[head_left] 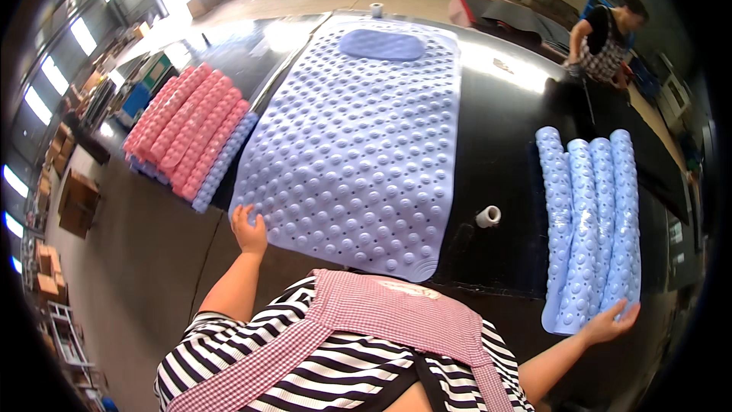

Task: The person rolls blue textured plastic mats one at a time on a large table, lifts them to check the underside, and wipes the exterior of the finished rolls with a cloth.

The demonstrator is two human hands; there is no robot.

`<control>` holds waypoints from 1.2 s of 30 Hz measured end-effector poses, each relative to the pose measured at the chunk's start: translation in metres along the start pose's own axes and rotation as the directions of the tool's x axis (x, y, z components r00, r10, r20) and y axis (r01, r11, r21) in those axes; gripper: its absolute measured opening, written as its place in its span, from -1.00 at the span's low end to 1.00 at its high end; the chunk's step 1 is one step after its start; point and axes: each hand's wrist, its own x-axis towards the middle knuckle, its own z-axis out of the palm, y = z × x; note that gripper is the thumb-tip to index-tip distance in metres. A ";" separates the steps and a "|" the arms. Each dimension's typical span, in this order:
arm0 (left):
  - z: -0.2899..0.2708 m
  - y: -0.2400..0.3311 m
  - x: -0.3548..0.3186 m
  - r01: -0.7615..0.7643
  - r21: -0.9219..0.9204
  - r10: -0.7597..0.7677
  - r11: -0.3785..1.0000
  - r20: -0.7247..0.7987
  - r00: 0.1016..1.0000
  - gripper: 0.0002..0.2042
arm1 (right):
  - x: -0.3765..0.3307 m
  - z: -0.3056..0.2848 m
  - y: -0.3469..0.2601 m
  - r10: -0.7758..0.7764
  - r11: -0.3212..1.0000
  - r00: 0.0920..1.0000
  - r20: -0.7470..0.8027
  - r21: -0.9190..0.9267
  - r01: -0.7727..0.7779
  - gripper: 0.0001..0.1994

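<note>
Pink apron (396, 297) is closest. Left hand (249, 230) has bent fingers at a corner of the flat mat (351, 160), which spreads ahead of them; I can't tell if they pinch it. Right hand (608, 323) has its fingers apart, touching the near end of the blue rolls (583, 229).

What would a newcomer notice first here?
A large blue bumpy mat draws the eye, spread mid-picture over the black table, the left hand's fingers at its near-left corner. Next come pink rolls piled at the left and blue rolls at the right, the right hand's fingers at their near end.
</note>
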 end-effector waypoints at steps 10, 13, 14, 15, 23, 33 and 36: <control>-0.005 -0.095 0.032 0.653 -0.423 -0.649 0.629 0.176 0.740 -0.57 | -0.245 0.054 -0.277 -0.091 0.431 -0.163 0.982 -0.109 -0.896 -0.18; -0.020 -0.085 0.034 0.639 -0.441 -0.629 0.630 0.192 0.753 -0.58 | -0.272 0.043 -0.294 -0.057 0.496 -0.089 0.994 -0.049 -0.867 -0.18; -0.026 -0.084 0.037 0.652 -0.447 -0.614 0.612 0.251 0.748 -0.59 | -0.277 0.043 -0.297 -0.010 0.504 -0.068 0.998 -0.054 -0.862 -0.19; -0.035 -0.085 0.039 0.668 -0.455 -0.598 0.589 0.310 0.739 -0.59 | -0.278 0.043 -0.301 0.034 0.516 -0.045 0.998 -0.056 -0.855 -0.21; -0.061 -0.100 0.069 0.823 -0.564 -0.265 -0.071 0.806 0.530 -0.70 | -0.284 0.060 -0.303 0.219 0.645 0.131 0.967 -0.042 -0.763 -0.32; -0.055 -0.102 0.108 0.903 -0.396 -0.142 0.169 0.896 0.420 -0.65 | -0.290 0.055 -0.320 0.217 0.733 0.236 0.947 0.002 -0.680 -0.47; -0.058 -0.103 0.117 0.881 -0.436 -0.042 0.182 0.892 0.450 -0.60 | -0.283 0.051 -0.322 0.269 0.819 0.359 0.894 -0.016 -0.573 -0.44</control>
